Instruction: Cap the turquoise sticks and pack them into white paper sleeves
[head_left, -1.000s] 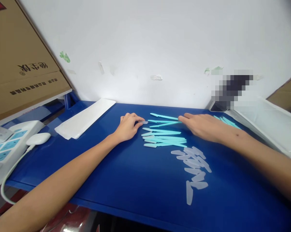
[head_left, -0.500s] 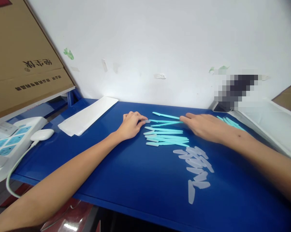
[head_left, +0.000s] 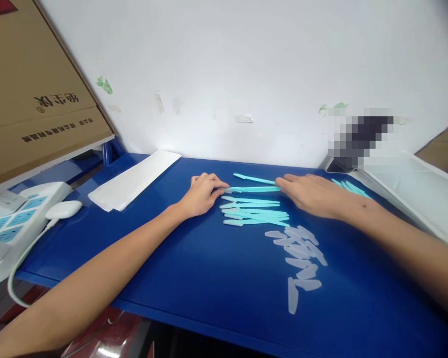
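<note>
My left hand (head_left: 205,195) pinches a small translucent blade cap (head_left: 227,190) between thumb and fingertips, at the blade end of a turquoise eyebrow razor (head_left: 259,189). The fingers of my right hand (head_left: 302,193) are closed on the handle end of that razor; a second one seems to lie against it. Another razor (head_left: 252,178) lies just behind, its handle end near my right fingertips. Several razors (head_left: 254,215) lie in a loose row in front of my hands. Closer to me, loose translucent caps (head_left: 298,248) are scattered on the blue table (head_left: 209,278).
White flat sheets or bags (head_left: 134,179) lie at the left. A power strip (head_left: 26,219) with a white plug and cable stands at the left edge, below a cardboard box (head_left: 41,94). More razors (head_left: 348,187) lie beyond my right wrist, near a whitish tray (head_left: 413,186).
The razor in my right hand has swung into line with the one beside it, where they had been spread apart. The blade end now meets the cap in my left fingers.
</note>
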The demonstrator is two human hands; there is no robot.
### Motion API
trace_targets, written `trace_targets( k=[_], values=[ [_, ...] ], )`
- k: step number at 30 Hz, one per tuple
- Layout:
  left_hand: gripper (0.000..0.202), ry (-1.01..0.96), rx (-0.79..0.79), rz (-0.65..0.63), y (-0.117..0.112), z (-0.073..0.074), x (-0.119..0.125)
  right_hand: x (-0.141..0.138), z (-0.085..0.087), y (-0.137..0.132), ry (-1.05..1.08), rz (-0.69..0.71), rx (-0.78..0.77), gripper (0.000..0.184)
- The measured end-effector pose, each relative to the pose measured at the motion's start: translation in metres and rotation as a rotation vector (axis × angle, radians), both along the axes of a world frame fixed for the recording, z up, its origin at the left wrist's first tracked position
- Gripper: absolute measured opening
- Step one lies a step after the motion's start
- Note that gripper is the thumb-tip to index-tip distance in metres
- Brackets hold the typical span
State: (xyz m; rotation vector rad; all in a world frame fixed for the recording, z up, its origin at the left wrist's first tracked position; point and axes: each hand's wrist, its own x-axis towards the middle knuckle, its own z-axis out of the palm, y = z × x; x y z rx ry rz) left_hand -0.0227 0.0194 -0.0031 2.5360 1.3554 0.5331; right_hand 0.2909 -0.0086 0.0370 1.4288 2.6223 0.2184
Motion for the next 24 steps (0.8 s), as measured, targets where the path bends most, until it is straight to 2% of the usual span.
trace_targets(
  k=[9,18,24],
  values=[
    [0.031,0.021,0.011,-0.008,0.0009,-0.0013,0.0001,-0.0070,0.0018,-0.0037,-0.057,0.005,0.055,0.032],
    [0.034,0.013,0.014,-0.029,-0.0006,0.0009,0.0000,-0.0057,-0.0030,-0.0029,-0.027,0.001,0.026,0.036],
    [0.031,0.011,0.004,-0.027,-0.0004,0.0003,0.0001,-0.0057,0.0019,-0.0032,-0.034,0.011,0.052,0.037]
  ],
)
